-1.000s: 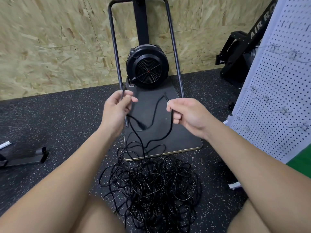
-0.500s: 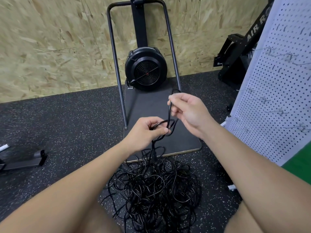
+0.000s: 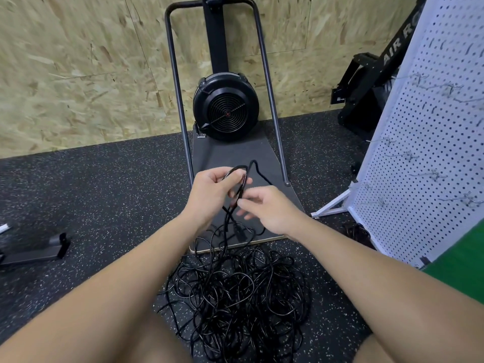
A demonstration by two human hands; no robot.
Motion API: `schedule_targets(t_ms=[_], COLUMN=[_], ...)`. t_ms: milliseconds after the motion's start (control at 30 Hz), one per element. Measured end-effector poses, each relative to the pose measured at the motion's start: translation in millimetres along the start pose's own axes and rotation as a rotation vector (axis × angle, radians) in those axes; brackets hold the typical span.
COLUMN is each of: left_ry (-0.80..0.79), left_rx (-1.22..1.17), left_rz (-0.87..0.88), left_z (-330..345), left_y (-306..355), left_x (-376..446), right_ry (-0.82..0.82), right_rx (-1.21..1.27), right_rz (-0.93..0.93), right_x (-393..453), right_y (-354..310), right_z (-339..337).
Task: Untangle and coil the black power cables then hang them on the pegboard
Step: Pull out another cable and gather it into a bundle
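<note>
Seemingly both hands (image 3: 237, 199) on one black cable loop (image 3: 242, 179).

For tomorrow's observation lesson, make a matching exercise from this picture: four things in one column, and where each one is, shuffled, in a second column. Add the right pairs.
Things
1. tangled cable pile
2. cable loops
3. pegboard
4. fan wheel

Places
A. standing at the right edge
B. held in the left hand
C. on the floor between the knees
D. low on the black frame by the wall

Pairs: 1-C, 2-B, 3-A, 4-D
</note>
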State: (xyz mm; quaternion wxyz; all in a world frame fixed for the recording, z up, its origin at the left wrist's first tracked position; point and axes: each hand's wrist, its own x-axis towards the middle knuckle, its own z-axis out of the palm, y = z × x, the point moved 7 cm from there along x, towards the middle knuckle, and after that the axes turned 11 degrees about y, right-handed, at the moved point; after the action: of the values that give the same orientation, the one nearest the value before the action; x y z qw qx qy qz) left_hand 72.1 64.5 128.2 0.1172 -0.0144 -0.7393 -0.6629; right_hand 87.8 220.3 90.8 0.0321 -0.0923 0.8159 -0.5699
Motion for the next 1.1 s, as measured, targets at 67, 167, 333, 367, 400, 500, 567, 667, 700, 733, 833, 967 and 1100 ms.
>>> schedule_targets(t_ms=[67,167,333,367,400,500,567,667,700,733,833,967,1100], left_ry=[0.026,-0.02,-0.306,-0.34,-0.362,-0.363,-0.293,-0.154,-0.124,-0.107,-0.064,0.004,0.013], left_rx=[0.078,0.131,0.158,0.158,0.165,0.176,0.156,0.08,0.049,0.015,-0.054,-0.12,-0.123], left_rz=[0.056,0.051,-0.013,-0.01,-0.003,0.015,0.01,-0.013,-0.028,-0.043,-0.053,-0.063,-0.077], left_z=[-5,-8,7,10,11,14,11,3,1,0,1,0,0], left_y=[1,-6,-21,-23,-25,-24,-23,-21,-20,-21,-18,-6,9], left_x=[2,3,-18,-21,-23,-25,-23,-14,-10,-7,-4,0,6], right_ry=[0.097,0.195,0.381,0.39,0.398,0.403,0.401,0.374,0.339,0.289,0.106,-0.033,-0.118], right_rx=[0.053,0.267,0.503,0.539,0.56,0.591,0.567,0.464,0.395,0.298,0.043,0.221,0.049], right_rz=[-0.023,-0.045,-0.108,-0.112,-0.108,-0.053,0.016,0.176,0.202,0.199,0.146,0.196,0.075], right_x=[4,7,19,21,23,25,25,20,17,14,7,5,1], right_y=[-12,-35,-55,-56,-55,-44,-35,-20,-15,-12,-2,0,-1], right_z=[-10,-27,-66,-70,-72,-71,-68,-62,-59,-55,-34,-14,5])
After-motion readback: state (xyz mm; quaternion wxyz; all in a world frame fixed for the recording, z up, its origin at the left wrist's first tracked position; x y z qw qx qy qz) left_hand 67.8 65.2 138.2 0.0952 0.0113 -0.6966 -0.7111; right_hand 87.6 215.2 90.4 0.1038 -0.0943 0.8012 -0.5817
